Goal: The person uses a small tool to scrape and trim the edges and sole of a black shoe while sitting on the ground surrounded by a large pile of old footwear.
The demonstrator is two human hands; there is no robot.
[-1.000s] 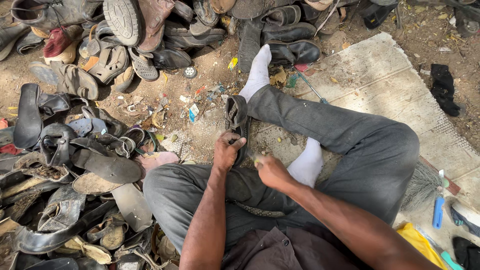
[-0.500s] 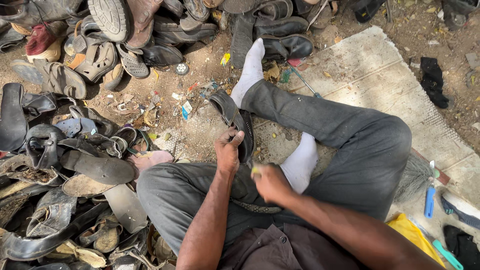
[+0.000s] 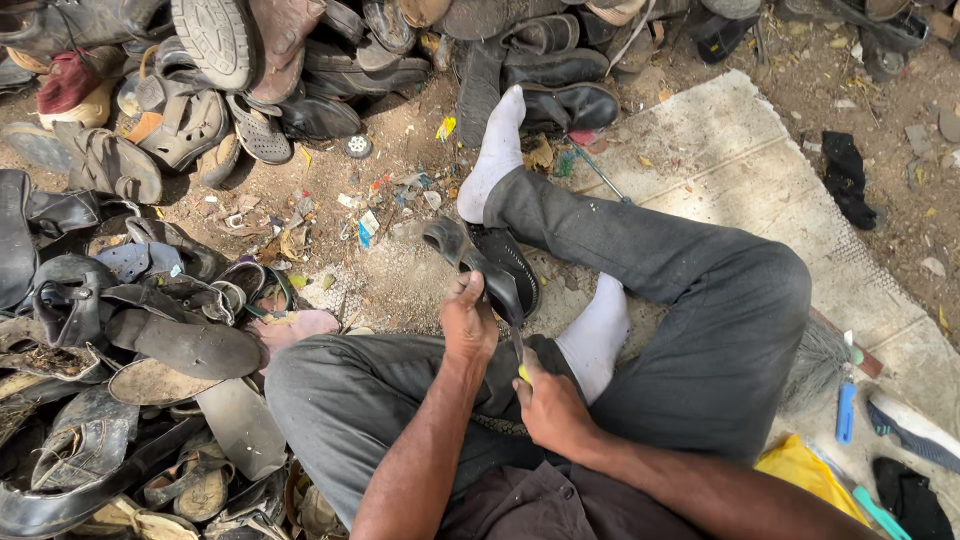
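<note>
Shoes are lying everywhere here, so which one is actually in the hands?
The black sandal over the lap: the left hand grips it, the right hand works a yellow-handled tool against it. The others lie piled on the ground.

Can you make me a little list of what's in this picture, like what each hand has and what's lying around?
left hand: grips a dark sandal, held up over the lap
right hand: closed on a yellow-handled tool set against the sandal
legs: grey trousers, white socks, folded on the ground
left side: heap of worn shoes and sandals
right side: pale mat, blue tool, yellow bag
ground: dirt with small scraps
</note>
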